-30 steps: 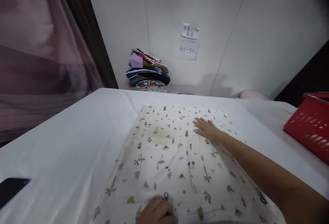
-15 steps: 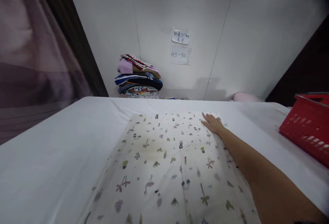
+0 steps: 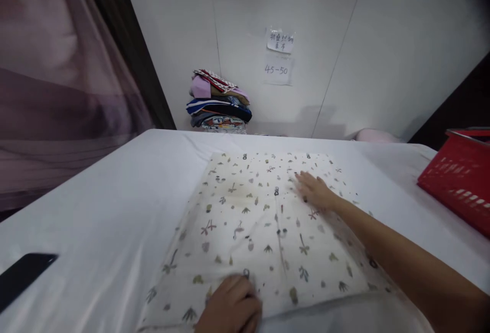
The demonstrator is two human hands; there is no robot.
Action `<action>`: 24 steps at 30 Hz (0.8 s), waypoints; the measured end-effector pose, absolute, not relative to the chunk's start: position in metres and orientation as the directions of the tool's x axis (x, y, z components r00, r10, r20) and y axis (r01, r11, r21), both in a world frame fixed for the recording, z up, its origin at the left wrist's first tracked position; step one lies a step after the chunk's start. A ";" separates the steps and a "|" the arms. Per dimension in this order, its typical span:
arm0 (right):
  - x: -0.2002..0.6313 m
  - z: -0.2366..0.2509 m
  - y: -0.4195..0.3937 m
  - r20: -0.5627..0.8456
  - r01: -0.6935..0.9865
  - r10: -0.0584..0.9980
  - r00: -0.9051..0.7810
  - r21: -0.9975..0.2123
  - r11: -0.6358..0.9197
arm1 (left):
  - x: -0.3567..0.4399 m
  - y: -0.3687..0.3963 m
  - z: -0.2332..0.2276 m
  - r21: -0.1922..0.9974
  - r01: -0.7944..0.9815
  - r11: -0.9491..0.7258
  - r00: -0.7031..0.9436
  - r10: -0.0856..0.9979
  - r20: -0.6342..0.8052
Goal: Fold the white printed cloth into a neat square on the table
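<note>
A cream cloth [image 3: 252,221] printed with small plants and animals lies flat on the white-covered table [image 3: 95,205]. My right hand [image 3: 316,191] rests palm down on its far right part, fingers spread, arm stretched across the cloth. My left hand [image 3: 229,307] presses on the cloth's near edge with fingers curled; whether it pinches the fabric is unclear.
A stack of folded clothes [image 3: 219,102] sits against the white wall behind the table. Two paper notes [image 3: 279,57] hang on the wall. A red plastic basket [image 3: 455,180] stands at the right edge. A dark flat object [image 3: 23,277] lies at the near left. A pink curtain [image 3: 57,83] hangs at left.
My right hand slid back from the cloth's far right corner toward its middle. My left hand, out of view half a second ago, shows again at the near edge.
</note>
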State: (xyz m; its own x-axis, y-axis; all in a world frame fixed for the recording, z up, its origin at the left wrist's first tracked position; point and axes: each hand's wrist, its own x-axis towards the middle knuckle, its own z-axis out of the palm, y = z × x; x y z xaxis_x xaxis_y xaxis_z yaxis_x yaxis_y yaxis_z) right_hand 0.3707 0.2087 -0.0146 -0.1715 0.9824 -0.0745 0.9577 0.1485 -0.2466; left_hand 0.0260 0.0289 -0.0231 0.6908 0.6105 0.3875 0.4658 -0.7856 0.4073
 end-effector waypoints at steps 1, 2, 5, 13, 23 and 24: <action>0.369 -0.016 0.191 -0.062 0.934 0.956 -0.285 -0.243 0.263 | 0.026 0.028 -0.016 0.432 0.473 -0.768 0.691 0.627 0.359; 0.372 -0.018 0.176 -0.062 0.917 0.934 -0.352 -0.226 0.330 | 0.026 0.027 -0.011 0.453 0.486 -0.747 0.688 0.647 0.330; 0.397 -0.021 0.149 -0.074 0.985 0.989 -0.130 -0.126 0.120 | 0.026 0.022 -0.003 0.480 0.532 -0.697 0.666 0.695 0.271; 0.427 -0.025 0.093 -0.012 0.996 0.997 -0.078 -0.046 0.078 | 0.026 0.018 -0.002 0.428 0.530 -0.732 0.693 0.665 0.279; 0.370 -0.005 0.002 0.201 0.828 0.898 -0.392 -0.347 0.440 | 0.028 0.014 -0.005 0.319 0.557 -0.767 0.709 0.639 0.299; 0.357 -0.005 -0.004 0.226 0.776 0.854 -0.469 -0.357 0.520 | 0.029 0.014 -0.005 0.315 0.566 -0.762 0.703 0.645 0.299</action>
State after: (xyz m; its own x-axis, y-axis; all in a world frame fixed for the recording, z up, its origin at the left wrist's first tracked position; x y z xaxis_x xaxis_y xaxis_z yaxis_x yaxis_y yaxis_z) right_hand 0.3573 -0.0040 -0.0052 -0.4689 0.8539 0.2257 0.7758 0.5204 -0.3569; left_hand 0.0287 0.0142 -0.0047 0.7030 0.6454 0.2988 0.5659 -0.7621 0.3146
